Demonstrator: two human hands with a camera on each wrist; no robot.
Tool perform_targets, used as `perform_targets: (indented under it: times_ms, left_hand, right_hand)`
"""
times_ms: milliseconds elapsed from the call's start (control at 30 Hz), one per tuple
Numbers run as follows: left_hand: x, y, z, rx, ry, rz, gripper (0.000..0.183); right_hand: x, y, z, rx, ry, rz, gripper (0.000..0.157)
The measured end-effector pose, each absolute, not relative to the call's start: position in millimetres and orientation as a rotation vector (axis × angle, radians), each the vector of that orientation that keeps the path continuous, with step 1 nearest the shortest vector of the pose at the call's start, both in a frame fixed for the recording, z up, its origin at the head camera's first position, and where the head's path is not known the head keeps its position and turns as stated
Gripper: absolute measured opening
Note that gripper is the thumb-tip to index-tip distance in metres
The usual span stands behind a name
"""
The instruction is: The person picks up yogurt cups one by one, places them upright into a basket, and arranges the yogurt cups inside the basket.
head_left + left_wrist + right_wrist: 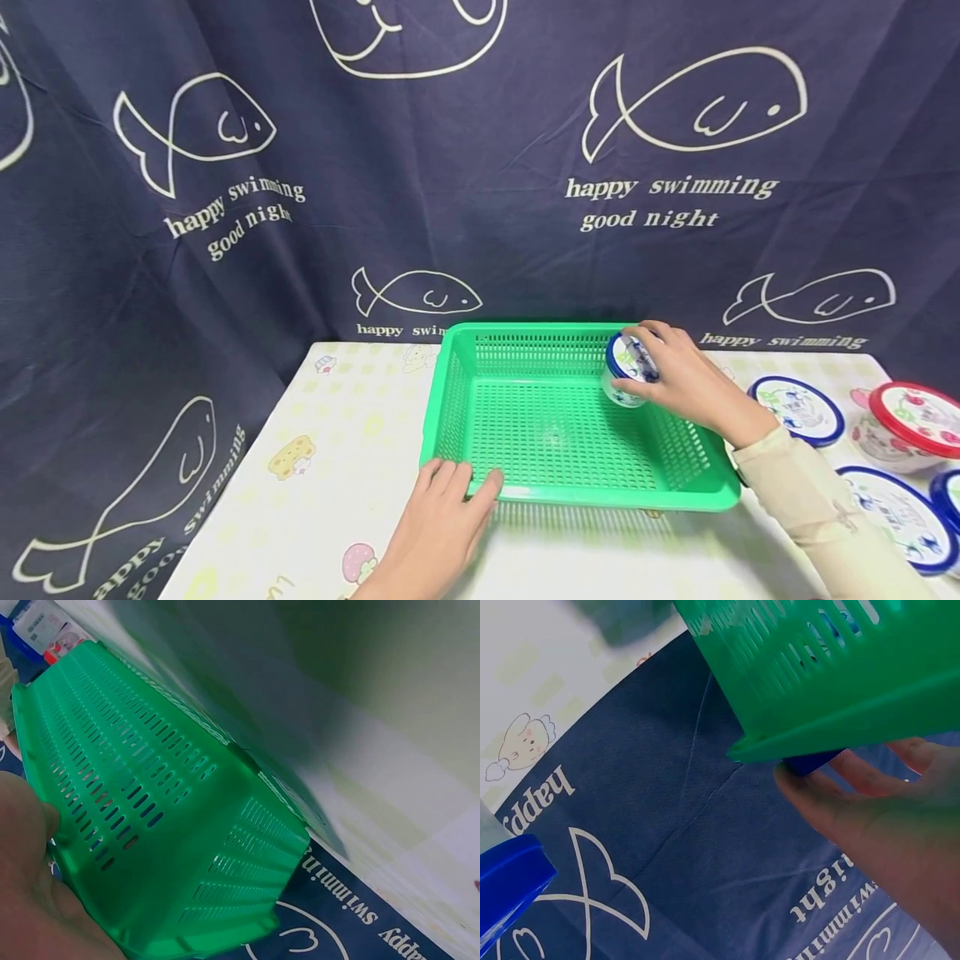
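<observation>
A green plastic basket [570, 497] with slotted walls stands on the table. Inside its back right corner is a small clear round jar [624, 395] with a blue-rimmed, printed lid. My right hand [686, 379] grips this jar from above, its fingers and thumb spread around the lid. Seen from the right wrist, the basket wall hides most of the jar; only a bit of blue lid shows beside my fingers. At the basket's front left, my left hand [442, 521] holds the rim, fingers hooked over it. The left wrist view shows the same hand at the basket's edge.
Right of the basket stand several lidded jars: a blue-lidded one [797, 409], a red-lidded one [918, 418] and a larger blue-lidded one [900, 517] nearer the front. A patterned cloth covers the table [330, 433]. A dark blue curtain [465, 183] hangs behind and at left.
</observation>
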State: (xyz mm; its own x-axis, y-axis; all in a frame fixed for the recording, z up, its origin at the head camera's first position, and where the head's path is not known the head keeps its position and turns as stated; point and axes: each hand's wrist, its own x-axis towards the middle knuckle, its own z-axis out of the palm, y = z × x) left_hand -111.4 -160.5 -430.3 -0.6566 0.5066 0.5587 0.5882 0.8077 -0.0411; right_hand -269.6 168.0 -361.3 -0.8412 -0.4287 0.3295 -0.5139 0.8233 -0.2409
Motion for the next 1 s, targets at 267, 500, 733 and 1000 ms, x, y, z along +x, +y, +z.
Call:
perform_targets:
  times_ms: [267, 500, 733, 1000]
  left_hand:
    - [-111, -161, -429, -0.796, -2.407, -0.206, 0.035]
    - [-110, -161, -428, -0.799, -2.413, -0.202, 0.034]
    - [-111, -161, -429, -0.805, -2.433, -0.191, 0.034]
    - [-110, -161, -429, -0.795, -2.454, -0.174, 0.035]
  right_hand:
    - [-272, 164, -362, 0.750, -2.757, 0.443, 0.073]
    - [-274, 163, -362, 0.762, -2.794, 0.432, 0.075]
    - [-276, 164, -366, 0.817, -2.786, 0.469, 0.072]
    - [-286, 166, -379, 0.961, -2.635, 0.514, 0.049]
